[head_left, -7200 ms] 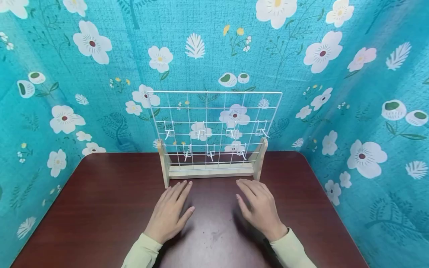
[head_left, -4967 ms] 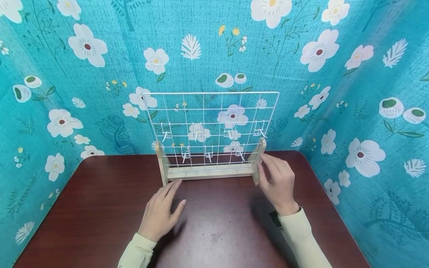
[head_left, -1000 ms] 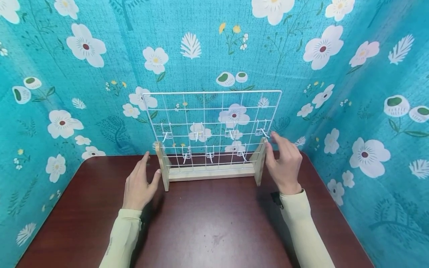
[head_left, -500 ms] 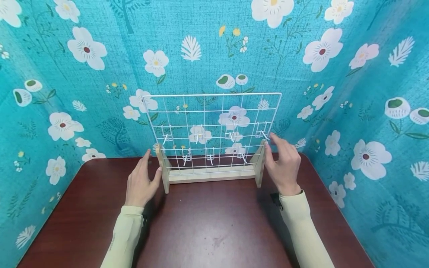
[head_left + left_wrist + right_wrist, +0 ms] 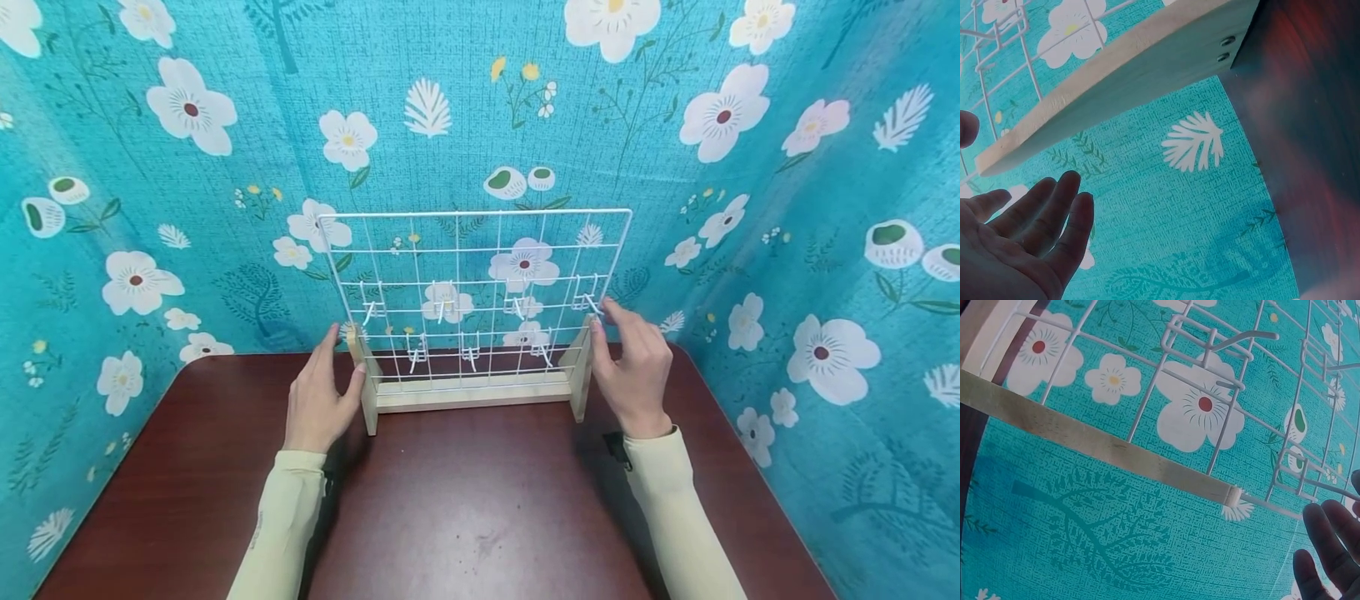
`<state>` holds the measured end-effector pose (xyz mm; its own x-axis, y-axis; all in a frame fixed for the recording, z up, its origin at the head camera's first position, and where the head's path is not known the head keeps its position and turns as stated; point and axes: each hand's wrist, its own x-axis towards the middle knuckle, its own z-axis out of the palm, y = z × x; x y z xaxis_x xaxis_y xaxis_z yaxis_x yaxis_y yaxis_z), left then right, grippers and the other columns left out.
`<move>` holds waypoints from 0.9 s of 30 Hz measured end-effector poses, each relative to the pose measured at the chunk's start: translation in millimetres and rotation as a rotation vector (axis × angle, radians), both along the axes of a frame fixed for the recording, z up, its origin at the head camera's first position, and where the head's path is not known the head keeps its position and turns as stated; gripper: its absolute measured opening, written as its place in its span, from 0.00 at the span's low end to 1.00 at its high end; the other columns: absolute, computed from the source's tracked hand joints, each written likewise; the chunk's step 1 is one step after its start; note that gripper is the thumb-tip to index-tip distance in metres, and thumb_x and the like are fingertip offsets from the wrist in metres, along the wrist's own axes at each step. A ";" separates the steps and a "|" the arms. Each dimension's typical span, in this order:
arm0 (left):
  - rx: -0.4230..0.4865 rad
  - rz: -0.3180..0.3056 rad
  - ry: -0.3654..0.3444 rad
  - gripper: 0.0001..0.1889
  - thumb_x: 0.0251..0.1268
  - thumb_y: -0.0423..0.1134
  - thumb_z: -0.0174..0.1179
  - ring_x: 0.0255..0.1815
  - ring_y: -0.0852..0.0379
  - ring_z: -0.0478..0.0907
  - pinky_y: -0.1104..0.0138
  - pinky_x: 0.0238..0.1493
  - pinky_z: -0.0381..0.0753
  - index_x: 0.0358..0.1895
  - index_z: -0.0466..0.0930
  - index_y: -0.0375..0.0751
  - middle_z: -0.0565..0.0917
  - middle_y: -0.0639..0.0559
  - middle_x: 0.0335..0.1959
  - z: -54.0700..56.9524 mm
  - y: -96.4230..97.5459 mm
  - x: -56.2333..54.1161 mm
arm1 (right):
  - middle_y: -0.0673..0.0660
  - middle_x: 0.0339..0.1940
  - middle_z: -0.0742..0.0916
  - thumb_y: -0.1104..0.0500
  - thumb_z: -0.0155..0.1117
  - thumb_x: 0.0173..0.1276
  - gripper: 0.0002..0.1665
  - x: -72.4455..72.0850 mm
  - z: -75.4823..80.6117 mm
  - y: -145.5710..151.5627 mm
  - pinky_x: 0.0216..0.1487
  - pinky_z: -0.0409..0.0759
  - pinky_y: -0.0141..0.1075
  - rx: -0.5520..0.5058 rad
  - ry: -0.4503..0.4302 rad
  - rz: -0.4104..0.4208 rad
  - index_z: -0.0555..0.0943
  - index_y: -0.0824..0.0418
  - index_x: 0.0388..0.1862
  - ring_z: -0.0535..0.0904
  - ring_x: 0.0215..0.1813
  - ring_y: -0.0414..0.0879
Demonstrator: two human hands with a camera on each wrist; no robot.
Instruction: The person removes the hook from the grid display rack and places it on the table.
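Observation:
A white wire grid rack (image 5: pixel 480 213) stands upright in a pale wooden stand (image 5: pixel 472 398) on the table, with several white wire hooks (image 5: pixel 588 302) hung in two rows. My left hand (image 5: pixel 318 404) is beside the left wooden upright (image 5: pixel 371 410), thumb overlapping its front edge in the head view. In the left wrist view, the left fingers (image 5: pixel 1067 187) are loosely bent, apart from the wood. My right hand (image 5: pixel 639 367) is at the right upright (image 5: pixel 1104 447), thumb and forefinger near its top. In the right wrist view, the right fingers (image 5: pixel 1329 540) are relaxed beside the grid's side wire.
The dark red-brown table (image 5: pixel 450 517) has rounded back corners. A turquoise floral curtain (image 5: pixel 480 108) hangs behind it and down both sides, close behind the rack. A small black item (image 5: pixel 617 448) shows at the right sleeve (image 5: pixel 667 475).
Both hands have gone from in front of the rack out to its two sides. In the last second the left hand has come slightly closer to the left upright; the right has hardly moved.

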<state>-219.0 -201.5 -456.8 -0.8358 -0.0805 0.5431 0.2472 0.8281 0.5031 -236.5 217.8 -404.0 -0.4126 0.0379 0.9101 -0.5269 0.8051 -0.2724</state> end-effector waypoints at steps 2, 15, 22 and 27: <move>-0.006 -0.002 0.000 0.39 0.73 0.48 0.62 0.68 0.32 0.79 0.35 0.60 0.80 0.84 0.58 0.47 0.73 0.37 0.76 1.6 1.4 -1.5 | 0.68 0.43 0.91 0.66 0.73 0.66 0.20 -0.7 0.6 -0.1 0.42 0.82 0.56 0.003 0.002 -0.001 0.86 0.68 0.57 0.87 0.41 0.64; 0.014 -0.013 -0.023 0.38 0.74 0.47 0.61 0.70 0.31 0.77 0.35 0.64 0.77 0.83 0.60 0.43 0.72 0.36 0.77 3.2 4.0 -7.2 | 0.68 0.45 0.91 0.63 0.71 0.69 0.19 2.4 -1.6 -2.6 0.43 0.83 0.57 0.001 -0.021 -0.004 0.86 0.68 0.57 0.88 0.42 0.64; 0.017 -0.039 0.008 0.38 0.75 0.47 0.61 0.71 0.31 0.75 0.34 0.64 0.76 0.83 0.59 0.41 0.72 0.34 0.77 5.6 9.0 -14.0 | 0.68 0.45 0.92 0.64 0.72 0.68 0.20 -0.8 -0.1 -3.1 0.44 0.84 0.58 0.007 -0.009 0.001 0.86 0.68 0.58 0.88 0.43 0.65; 0.015 -0.046 0.004 0.38 0.74 0.48 0.61 0.70 0.31 0.76 0.34 0.65 0.77 0.82 0.60 0.39 0.72 0.34 0.76 3.9 12.0 -15.6 | 0.68 0.45 0.92 0.64 0.71 0.69 0.19 -2.2 0.3 -3.0 0.45 0.84 0.58 0.005 -0.018 -0.001 0.86 0.67 0.58 0.88 0.44 0.65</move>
<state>-234.6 -189.5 -453.0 -0.8367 -0.0504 0.5453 0.2867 0.8081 0.5146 -238.7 214.8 -403.7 -0.4293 0.0337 0.9025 -0.5208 0.8072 -0.2779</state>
